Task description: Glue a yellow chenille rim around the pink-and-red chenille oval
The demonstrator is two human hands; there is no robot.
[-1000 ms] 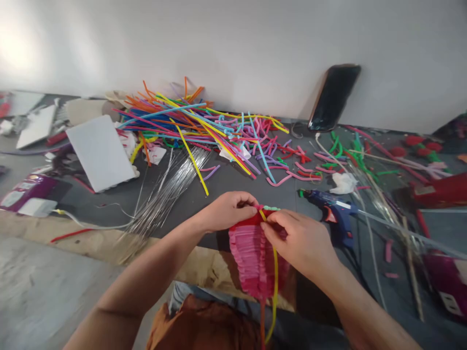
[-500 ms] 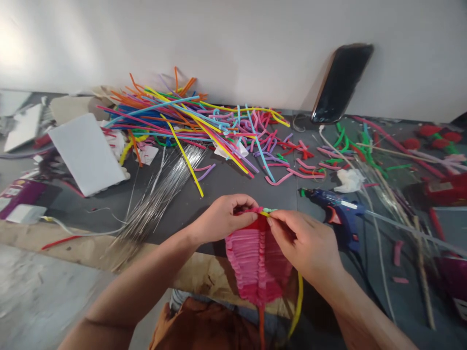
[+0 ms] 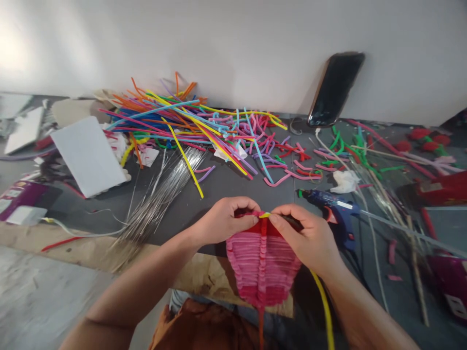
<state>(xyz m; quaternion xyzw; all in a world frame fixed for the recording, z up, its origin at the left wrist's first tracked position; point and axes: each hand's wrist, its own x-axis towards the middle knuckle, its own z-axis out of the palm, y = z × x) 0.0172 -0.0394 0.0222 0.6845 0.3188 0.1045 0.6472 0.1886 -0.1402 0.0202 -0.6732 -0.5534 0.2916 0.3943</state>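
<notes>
A pink and red ribbed petal shape [image 3: 245, 265] made of pipe cleaners hangs below my hands, with a raised seam down its middle and an orange stem [image 3: 261, 326] at its lower tip. My left hand [image 3: 224, 219] pinches its upper edge between thumb and fingers. At that same edge, right of the seam, my right hand [image 3: 308, 238] is closed on a yellow pipe cleaner [image 3: 324, 301]. One end of this strand shows between my fingertips; its long tail comes out below my right hand and curves downward. The folded fingers of both hands are partly hidden.
Behind lies a heap of coloured pipe cleaners [image 3: 168, 116] beside a bundle of thin metal wires [image 3: 160, 199]. A blue glue gun [image 3: 337, 209] rests to the right. A phone [image 3: 335, 90] leans on the wall. At left is a white card [image 3: 88, 158].
The yellow pipe cleaner's tail has swung right, from below the petal to beside my right forearm. My right thumb has shifted onto the top edge. The left hand has hardly moved.
</notes>
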